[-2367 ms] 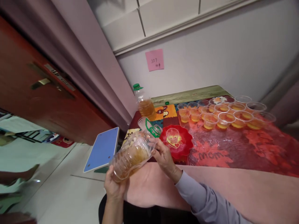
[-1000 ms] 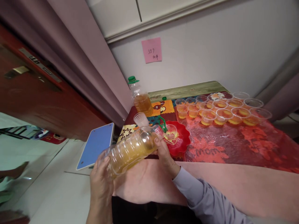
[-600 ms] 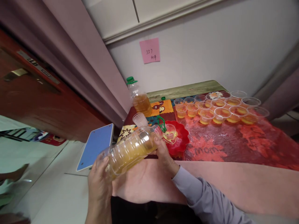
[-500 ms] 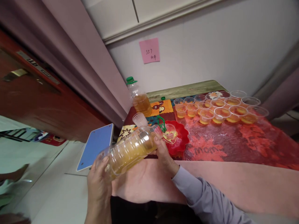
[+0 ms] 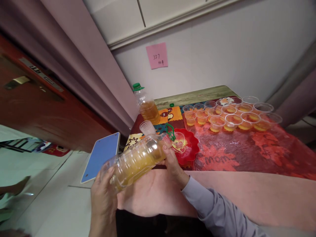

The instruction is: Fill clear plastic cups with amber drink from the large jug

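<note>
A large clear bottle (image 5: 138, 161) of yellow liquid is tilted, its neck toward the right. My left hand (image 5: 105, 186) grips its base end, and my right hand (image 5: 172, 163) is wrapped round near the neck. The mouth lies over a red scalloped tray (image 5: 194, 148), on which a clear plastic cup (image 5: 179, 140) stands. A green handle loop (image 5: 170, 131) shows at the neck. Just behind the bottle is a stack of clear cups (image 5: 147, 127). Whether liquid is flowing cannot be made out.
Several cups (image 5: 217, 123) with yellow liquid stand in rows at the right of the table. A second bottle (image 5: 149, 110) with a green cap stands at the back left, near a loose green cap (image 5: 172, 105). A blue board (image 5: 101, 156) is left of the table. Someone's foot (image 5: 16, 187) shows far left.
The view has shifted slightly. Both hands keep their hold on the bottle, which stays tilted over the tray with little visible change.
</note>
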Tool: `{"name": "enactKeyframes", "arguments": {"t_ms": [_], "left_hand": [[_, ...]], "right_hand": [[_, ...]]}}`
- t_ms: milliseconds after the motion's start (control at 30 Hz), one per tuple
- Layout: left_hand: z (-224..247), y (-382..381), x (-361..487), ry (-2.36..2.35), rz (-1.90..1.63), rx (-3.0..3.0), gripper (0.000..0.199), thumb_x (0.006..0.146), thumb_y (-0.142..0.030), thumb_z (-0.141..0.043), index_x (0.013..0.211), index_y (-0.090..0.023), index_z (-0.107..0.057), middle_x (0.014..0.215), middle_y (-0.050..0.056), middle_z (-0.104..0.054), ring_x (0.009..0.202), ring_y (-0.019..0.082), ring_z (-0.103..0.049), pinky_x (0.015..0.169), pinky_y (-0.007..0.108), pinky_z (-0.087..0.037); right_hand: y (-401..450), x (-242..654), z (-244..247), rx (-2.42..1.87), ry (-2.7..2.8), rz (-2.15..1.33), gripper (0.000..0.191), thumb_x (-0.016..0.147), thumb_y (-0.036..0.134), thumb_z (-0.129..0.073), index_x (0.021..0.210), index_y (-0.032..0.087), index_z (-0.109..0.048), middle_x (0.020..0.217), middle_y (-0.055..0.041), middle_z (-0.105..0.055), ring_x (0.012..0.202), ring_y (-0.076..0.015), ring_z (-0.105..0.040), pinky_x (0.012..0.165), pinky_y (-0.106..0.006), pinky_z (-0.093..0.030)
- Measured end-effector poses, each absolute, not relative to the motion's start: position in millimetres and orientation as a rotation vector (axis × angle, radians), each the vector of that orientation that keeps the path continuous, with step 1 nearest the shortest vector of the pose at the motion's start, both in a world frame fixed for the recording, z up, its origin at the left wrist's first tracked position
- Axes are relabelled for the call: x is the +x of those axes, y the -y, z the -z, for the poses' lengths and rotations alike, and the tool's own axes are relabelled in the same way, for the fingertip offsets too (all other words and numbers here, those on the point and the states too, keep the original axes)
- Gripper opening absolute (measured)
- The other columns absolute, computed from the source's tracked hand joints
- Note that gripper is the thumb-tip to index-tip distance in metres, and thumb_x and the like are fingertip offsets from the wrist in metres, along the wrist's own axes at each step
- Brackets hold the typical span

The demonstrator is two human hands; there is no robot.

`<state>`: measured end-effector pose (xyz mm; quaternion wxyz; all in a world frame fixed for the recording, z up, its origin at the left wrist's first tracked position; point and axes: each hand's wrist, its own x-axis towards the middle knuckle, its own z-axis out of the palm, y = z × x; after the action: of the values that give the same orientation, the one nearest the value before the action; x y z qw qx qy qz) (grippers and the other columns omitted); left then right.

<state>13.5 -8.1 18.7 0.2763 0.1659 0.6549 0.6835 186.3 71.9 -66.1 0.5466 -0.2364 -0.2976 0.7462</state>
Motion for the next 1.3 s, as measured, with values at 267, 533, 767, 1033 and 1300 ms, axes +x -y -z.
{"name": "enactKeyframes", "arguments": {"t_ms": [267,533,767,1033,1300], "left_hand": [[-18.3,8.4,12.9,-1.742,-1.830,0.467,0.054,0.057,-0.033,-0.094,0.106,-0.021,-0.077,0.090,-0.003,-0.075,0.078,0.015,-0.068,0.071,0.025,-0.054],[-23.2,8.2,17.7,-1.737,-1.830,0.456,0.052,0.056,-0.033,-0.095,0.105,-0.022,-0.078,0.093,-0.002,-0.076,0.082,0.016,-0.069,0.069,0.024,-0.054],[-23.7,7.3,17.6,-1.737,-1.815,0.494,0.050,0.059,-0.033,-0.093,0.105,-0.021,-0.078,0.092,-0.002,-0.076,0.082,0.017,-0.070,0.073,0.026,-0.056],[-25.7,6.6,17.8,-1.756,-1.775,0.537,0.052,0.060,-0.036,-0.094,0.106,-0.021,-0.077,0.099,-0.001,-0.076,0.086,0.018,-0.069,0.077,0.028,-0.055],[-25.3,7.4,17.0,-1.762,-1.775,0.523,0.055,0.060,-0.037,-0.094,0.110,-0.022,-0.075,0.102,0.000,-0.074,0.088,0.018,-0.068,0.078,0.028,-0.055]], "right_hand": [[-72.0,185.8,70.6,-0.582,0.692,-1.786,0.074,0.090,0.077,-0.066,0.144,0.027,-0.065,0.134,-0.0098,-0.077,0.118,-0.0361,-0.075,0.075,-0.045,-0.070],[-72.0,185.8,66.4,-0.588,0.659,-1.775,0.076,0.087,0.079,-0.067,0.142,0.026,-0.066,0.134,-0.0097,-0.077,0.121,-0.0354,-0.073,0.079,-0.044,-0.070],[-71.5,184.4,70.3,-0.603,0.624,-1.780,0.075,0.088,0.077,-0.067,0.142,0.025,-0.064,0.133,-0.0106,-0.076,0.118,-0.0349,-0.074,0.075,-0.043,-0.070],[-71.8,185.0,71.1,-0.628,0.618,-1.779,0.073,0.088,0.076,-0.066,0.143,0.027,-0.064,0.132,-0.0094,-0.077,0.118,-0.0344,-0.074,0.078,-0.045,-0.069],[-71.8,186.1,70.2,-0.637,0.608,-1.790,0.075,0.088,0.077,-0.066,0.143,0.026,-0.063,0.132,-0.0099,-0.077,0.118,-0.0338,-0.073,0.079,-0.045,-0.069]]}}
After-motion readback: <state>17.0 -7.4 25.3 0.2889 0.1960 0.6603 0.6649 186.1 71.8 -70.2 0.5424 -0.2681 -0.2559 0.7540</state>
